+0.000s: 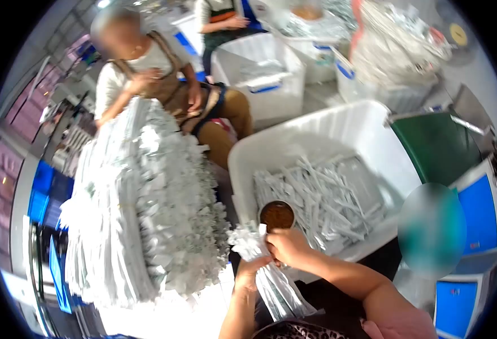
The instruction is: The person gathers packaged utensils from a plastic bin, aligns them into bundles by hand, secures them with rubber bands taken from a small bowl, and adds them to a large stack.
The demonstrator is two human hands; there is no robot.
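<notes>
A bundle of silvery white strips [279,291] is held upright near my lap, its ruffled ends up. My left hand [252,268] is wrapped round the bundle's upper part. My right hand [287,247] is closed at the bundle's right side, just below the ruffled ends. Just above my right hand, a round metal tin [278,216] with brown contents sits at the near left of a large white tub [372,121]. Loose white strips [327,203] lie in the tub. Left of my hands rises a big stack of bundled strips [141,209].
A seated person [146,79] is beyond the stack, and another person [220,22] sits farther back. White bins [259,70] and a large woven sack [392,48] stand behind the tub. A green surface [437,147] and blue-fronted boxes [477,217] are at the right.
</notes>
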